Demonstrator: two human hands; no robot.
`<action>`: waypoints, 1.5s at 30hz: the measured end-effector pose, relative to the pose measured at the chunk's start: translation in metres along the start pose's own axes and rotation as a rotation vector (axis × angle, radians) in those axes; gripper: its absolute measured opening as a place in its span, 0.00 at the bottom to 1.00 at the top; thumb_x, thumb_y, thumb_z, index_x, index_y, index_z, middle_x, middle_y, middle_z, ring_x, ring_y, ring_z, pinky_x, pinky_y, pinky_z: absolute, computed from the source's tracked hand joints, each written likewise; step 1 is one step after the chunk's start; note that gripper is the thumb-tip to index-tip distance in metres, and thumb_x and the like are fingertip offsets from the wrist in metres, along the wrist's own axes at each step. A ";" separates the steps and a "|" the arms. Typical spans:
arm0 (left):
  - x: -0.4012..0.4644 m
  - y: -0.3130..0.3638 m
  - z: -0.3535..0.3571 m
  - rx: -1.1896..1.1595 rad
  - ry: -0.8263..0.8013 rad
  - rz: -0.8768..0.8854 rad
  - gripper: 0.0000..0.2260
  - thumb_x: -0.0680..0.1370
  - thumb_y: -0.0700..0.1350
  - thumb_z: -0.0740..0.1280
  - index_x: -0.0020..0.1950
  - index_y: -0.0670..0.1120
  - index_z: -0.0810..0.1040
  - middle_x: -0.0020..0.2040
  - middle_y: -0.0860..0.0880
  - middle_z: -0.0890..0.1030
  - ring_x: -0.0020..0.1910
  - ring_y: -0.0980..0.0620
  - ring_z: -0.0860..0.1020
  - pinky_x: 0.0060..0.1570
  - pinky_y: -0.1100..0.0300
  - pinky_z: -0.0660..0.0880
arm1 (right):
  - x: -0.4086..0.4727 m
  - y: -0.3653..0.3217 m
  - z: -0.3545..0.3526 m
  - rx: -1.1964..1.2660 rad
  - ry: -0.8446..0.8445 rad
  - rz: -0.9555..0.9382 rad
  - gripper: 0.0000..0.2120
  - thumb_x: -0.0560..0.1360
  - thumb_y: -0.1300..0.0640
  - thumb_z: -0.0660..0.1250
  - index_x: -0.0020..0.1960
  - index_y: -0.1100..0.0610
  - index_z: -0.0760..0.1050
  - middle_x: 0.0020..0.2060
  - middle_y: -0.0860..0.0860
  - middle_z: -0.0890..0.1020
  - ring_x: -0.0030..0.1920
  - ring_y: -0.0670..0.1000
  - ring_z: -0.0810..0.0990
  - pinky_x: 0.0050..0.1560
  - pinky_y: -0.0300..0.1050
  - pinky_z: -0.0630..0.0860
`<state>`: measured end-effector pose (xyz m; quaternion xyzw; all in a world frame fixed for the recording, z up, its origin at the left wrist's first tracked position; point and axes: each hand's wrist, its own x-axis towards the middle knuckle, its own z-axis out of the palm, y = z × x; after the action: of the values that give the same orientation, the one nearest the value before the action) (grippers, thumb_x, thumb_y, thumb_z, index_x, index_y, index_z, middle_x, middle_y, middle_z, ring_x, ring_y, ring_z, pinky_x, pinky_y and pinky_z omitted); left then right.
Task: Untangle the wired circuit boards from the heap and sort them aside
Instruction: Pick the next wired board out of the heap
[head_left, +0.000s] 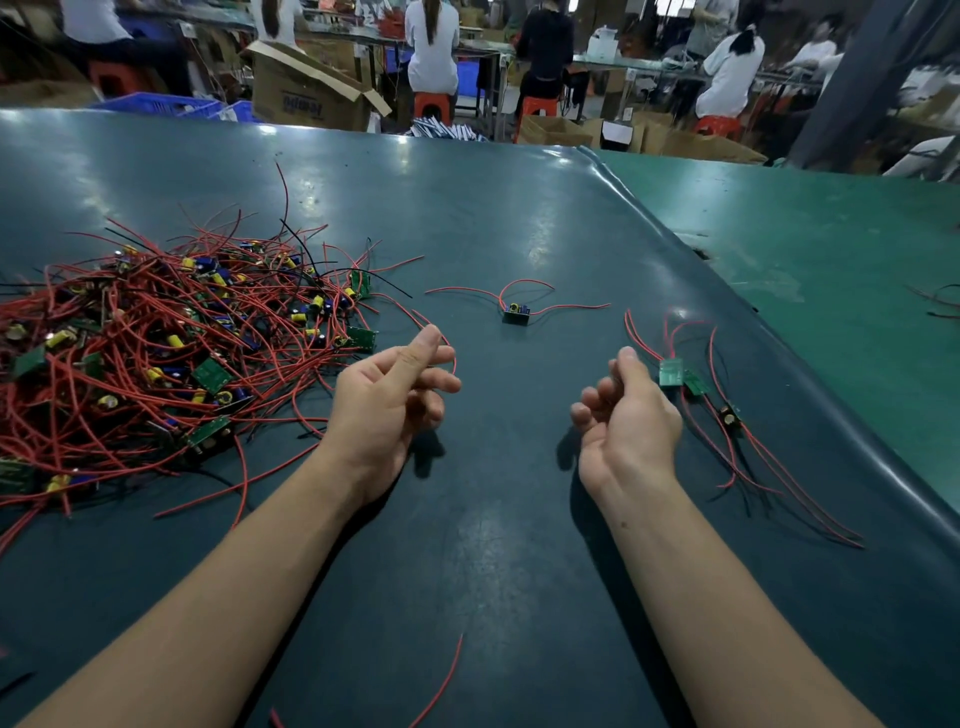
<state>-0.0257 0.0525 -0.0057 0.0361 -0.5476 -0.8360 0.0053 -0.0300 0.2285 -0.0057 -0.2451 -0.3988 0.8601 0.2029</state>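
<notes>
Circuit boards with red wires lie in a tangled heap on the dark counter, just beyond and to the left of the left hand's fingers. The left hand hovers palm-up over the counter, thumb raised and fingers loosely curled; a thin red wire curves past the fingertips, and I cannot tell whether they pinch it or merely sit beside it. The right hand is also turned palm-inward, its fingers relaxed and half-curled, grasping nothing. Just to the right of the right hand's fingers lies a small sorted group of boards, their red wires trailing toward the near edge of the counter. Ahead of both hands, between them and well apart from the fingers, a single board sits alone with its red leads spread to either side. A loose red wire strand rests on the counter between the forearms, nearer than the fingers. Beyond the counter, people sit on stools at other benches among cardboard boxes.
</notes>
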 end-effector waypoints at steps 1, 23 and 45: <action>0.000 -0.001 -0.002 0.123 0.017 0.096 0.12 0.74 0.50 0.70 0.44 0.41 0.81 0.30 0.48 0.80 0.21 0.55 0.70 0.24 0.67 0.67 | 0.000 0.000 0.001 -0.024 -0.025 -0.018 0.11 0.80 0.57 0.65 0.39 0.56 0.71 0.24 0.47 0.70 0.22 0.45 0.68 0.22 0.34 0.65; 0.017 0.027 -0.068 1.600 0.680 0.385 0.07 0.77 0.48 0.69 0.52 0.50 0.84 0.55 0.44 0.80 0.55 0.38 0.73 0.55 0.44 0.67 | -0.005 0.006 0.003 -0.262 -0.188 -0.101 0.12 0.79 0.57 0.66 0.37 0.55 0.71 0.22 0.46 0.70 0.23 0.45 0.66 0.21 0.35 0.61; 0.009 0.016 -0.028 1.194 0.226 1.271 0.18 0.74 0.43 0.73 0.63 0.42 0.78 0.49 0.49 0.83 0.47 0.43 0.77 0.50 0.48 0.71 | -0.024 0.011 0.008 -0.459 -0.726 0.012 0.07 0.76 0.51 0.69 0.50 0.54 0.79 0.33 0.48 0.80 0.27 0.46 0.74 0.22 0.38 0.69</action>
<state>-0.0336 0.0201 -0.0031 -0.1965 -0.8060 -0.2403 0.5041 -0.0170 0.2041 -0.0032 0.0324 -0.6240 0.7806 -0.0153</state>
